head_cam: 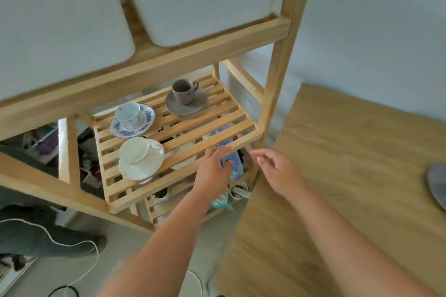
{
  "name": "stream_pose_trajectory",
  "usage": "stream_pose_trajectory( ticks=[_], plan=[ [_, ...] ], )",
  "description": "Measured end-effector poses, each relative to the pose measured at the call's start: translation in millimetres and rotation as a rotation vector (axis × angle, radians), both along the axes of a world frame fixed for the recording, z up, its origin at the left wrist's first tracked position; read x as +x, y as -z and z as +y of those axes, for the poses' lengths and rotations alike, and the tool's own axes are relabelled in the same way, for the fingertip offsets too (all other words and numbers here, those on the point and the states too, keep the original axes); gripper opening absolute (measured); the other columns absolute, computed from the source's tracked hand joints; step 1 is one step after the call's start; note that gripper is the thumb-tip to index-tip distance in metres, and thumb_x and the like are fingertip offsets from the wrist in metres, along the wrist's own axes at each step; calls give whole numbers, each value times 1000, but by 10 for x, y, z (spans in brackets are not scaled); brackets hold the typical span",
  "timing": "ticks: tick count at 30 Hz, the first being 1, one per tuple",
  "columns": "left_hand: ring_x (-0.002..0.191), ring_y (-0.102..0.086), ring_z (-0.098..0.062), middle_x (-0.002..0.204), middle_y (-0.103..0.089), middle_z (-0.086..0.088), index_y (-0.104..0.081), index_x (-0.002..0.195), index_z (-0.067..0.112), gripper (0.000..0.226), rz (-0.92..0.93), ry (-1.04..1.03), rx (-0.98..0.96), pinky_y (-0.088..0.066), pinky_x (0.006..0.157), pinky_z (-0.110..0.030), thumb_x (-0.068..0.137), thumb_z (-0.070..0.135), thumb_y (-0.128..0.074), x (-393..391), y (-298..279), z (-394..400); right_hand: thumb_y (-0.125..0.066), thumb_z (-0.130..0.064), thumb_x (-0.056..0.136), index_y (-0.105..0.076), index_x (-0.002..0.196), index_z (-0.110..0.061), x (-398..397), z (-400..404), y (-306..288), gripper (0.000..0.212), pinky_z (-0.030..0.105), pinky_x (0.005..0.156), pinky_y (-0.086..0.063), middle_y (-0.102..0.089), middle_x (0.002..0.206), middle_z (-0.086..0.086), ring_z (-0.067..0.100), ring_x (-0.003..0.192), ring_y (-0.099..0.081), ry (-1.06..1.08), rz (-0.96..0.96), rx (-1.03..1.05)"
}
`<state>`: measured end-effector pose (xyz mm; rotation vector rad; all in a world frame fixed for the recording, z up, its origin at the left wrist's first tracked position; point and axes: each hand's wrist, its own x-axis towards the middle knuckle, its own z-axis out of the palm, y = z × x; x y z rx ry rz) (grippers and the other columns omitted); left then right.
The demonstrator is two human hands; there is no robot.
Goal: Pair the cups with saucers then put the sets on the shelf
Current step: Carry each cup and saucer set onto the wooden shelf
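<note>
Three cup-and-saucer sets stand on the slatted wooden shelf [212, 108]. At the back right a grey cup [184, 88] rests on a grey saucer [193, 106]. To its left a blue-flowered cup [129, 112] sits on a matching saucer [147, 125]. Nearest the front, a white cup [135, 149] leans tilted on a white saucer [135, 171]. My left hand [213, 169] hovers at the shelf's front edge, fingers apart, holding nothing. My right hand [275, 171] hangs just right of it, loosely curled and empty.
Two white bins [193, 0] fill the shelf level above. A lower level holds a blue box [231, 161] and clutter. A wooden table [350, 176] lies to the right with a grey plate-like object [438, 183] at its edge. A white cable [60, 243] runs across the floor.
</note>
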<state>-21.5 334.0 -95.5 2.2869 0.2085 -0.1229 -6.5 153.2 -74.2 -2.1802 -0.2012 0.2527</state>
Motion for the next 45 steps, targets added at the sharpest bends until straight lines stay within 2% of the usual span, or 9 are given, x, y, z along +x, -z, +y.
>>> stream_pose_trajectory(
  ticks=[5,10,12,18,22,26,32,36,45],
  plan=[
    [103,-51,-5,126,-51,10,-53,135,25,38,-67,221,-75,-41,85,-23,97,17,-50,-256,-285,-926,-57,6,86,-74,95,-13,-719,-1118,253,27,25,92,-40,-65,97,-2,26,103,-61,314,-122,-92],
    [90,-66,-13,94,-67,8,-60,127,23,35,27,375,-183,-52,87,-29,92,18,-60,-489,-163,-1914,-57,4,85,-72,88,-22,-1370,-2068,226,30,23,83,-39,-60,90,-15,6,87,-55,613,-164,-134],
    [81,-69,-13,83,-70,6,-62,121,22,32,100,357,-259,-56,87,-34,90,15,-62,-565,-59,-2265,-55,2,87,-68,85,-30,-1521,-2388,258,34,27,82,-43,-62,90,-14,7,84,-57,787,-175,-69],
    [70,-68,-13,79,-73,0,-61,114,18,23,212,219,-460,-59,83,-37,92,14,-63,-573,-6,-3140,-51,-5,88,-61,116,-17,-1590,-3246,249,33,30,82,-42,-63,109,11,24,89,-57,1227,-120,40],
    [80,-73,-17,81,-72,5,-60,118,19,26,185,236,-436,-59,87,-41,92,19,-63,-428,17,-3567,-50,-11,94,-50,133,-15,-1502,-3546,178,39,28,85,-40,-62,113,4,20,95,-57,1239,-100,110],
    [80,-74,-15,81,-72,2,-57,128,20,34,247,226,-428,-60,85,-35,94,24,-63,-201,-80,-3885,-46,-21,96,-48,137,-20,-1324,-3763,155,41,39,89,-52,-66,111,4,24,99,-66,1214,0,147],
    [58,-67,-10,73,-68,-2,-52,129,17,37,333,242,-364,-57,56,-24,94,18,-65,21,-122,-4130,-50,-19,98,-60,123,-13,-1004,-3910,-24,28,40,75,-61,-63,80,-5,22,70,-70,1090,182,230],
    [64,-70,-12,83,-69,-7,-51,126,14,36,366,235,-388,-58,59,-23,93,11,-65,48,-120,-4082,-54,-11,96,-61,119,-15,-977,-3958,-42,25,31,67,-61,-66,89,0,18,69,-69,1031,251,257],
    [85,-68,-17,100,-67,-9,-49,127,19,38,386,126,-678,-59,70,-27,94,6,-63,-256,-50,-3562,-54,-12,96,-49,130,-18,-1057,-3662,44,35,35,72,-61,-69,96,7,15,64,-65,899,236,339]
  ],
)
